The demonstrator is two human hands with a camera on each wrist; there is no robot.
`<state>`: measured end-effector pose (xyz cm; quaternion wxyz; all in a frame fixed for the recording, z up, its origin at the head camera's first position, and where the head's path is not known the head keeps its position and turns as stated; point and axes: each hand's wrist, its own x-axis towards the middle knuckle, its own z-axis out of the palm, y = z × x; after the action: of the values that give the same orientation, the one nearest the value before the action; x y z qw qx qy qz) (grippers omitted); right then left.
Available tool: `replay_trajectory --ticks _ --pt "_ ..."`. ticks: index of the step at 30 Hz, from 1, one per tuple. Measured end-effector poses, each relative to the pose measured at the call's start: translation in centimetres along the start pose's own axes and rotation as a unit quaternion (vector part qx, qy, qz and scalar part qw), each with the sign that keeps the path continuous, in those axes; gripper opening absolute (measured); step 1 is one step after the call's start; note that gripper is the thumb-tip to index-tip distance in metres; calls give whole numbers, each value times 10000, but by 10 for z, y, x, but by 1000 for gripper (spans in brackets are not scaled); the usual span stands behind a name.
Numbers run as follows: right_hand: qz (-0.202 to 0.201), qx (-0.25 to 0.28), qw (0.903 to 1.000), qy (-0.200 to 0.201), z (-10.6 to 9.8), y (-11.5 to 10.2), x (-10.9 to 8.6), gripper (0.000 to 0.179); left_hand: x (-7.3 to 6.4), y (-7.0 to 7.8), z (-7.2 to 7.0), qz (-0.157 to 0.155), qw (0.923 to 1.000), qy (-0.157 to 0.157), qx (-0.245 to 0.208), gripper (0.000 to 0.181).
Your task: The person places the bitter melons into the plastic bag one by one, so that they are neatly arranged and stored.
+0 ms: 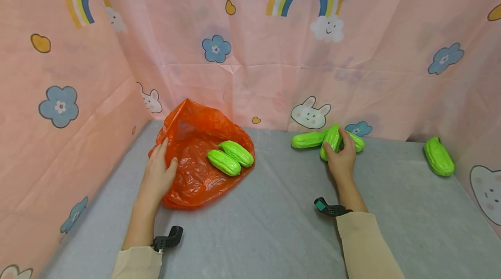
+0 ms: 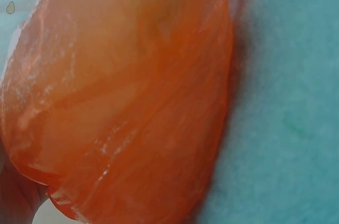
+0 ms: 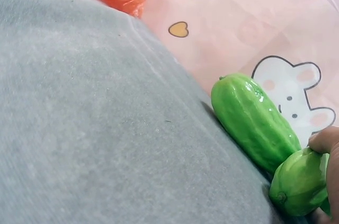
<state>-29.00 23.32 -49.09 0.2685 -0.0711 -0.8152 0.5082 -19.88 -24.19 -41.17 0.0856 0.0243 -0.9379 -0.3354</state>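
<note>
An orange plastic bag (image 1: 192, 183) lies with its mouth spread wide, and two glossy light-green cucumbers (image 1: 224, 162) rest inside it. My left hand (image 1: 156, 177) holds the bag's left rim, thumb apart from the long fingers; in the left wrist view, the bag's side (image 2: 132, 102) covers most of the picture. At the back right, my right hand (image 1: 343, 159) grips a cucumber (image 1: 332, 140) between thumb and fingers. A second cucumber (image 3: 254, 121) lies just left of the gripped one, and another (image 1: 357, 142) is partly hidden behind the right hand.
A lone cucumber (image 1: 439, 157) lies near the right-hand wall. Grey cloth (image 1: 270, 218) covers the table. Pink printed curtains (image 1: 250, 83) enclose the back and both sides. Black wrist cameras (image 1: 168, 238) are strapped to both forearms.
</note>
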Motion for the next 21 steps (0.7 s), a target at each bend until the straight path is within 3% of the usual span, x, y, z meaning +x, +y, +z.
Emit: replay_trajectory --ticks 21 --pt "355 244 9991 29 -2 -10 -3 64 -1 0 -4 -37 10000 -4 -9 68"
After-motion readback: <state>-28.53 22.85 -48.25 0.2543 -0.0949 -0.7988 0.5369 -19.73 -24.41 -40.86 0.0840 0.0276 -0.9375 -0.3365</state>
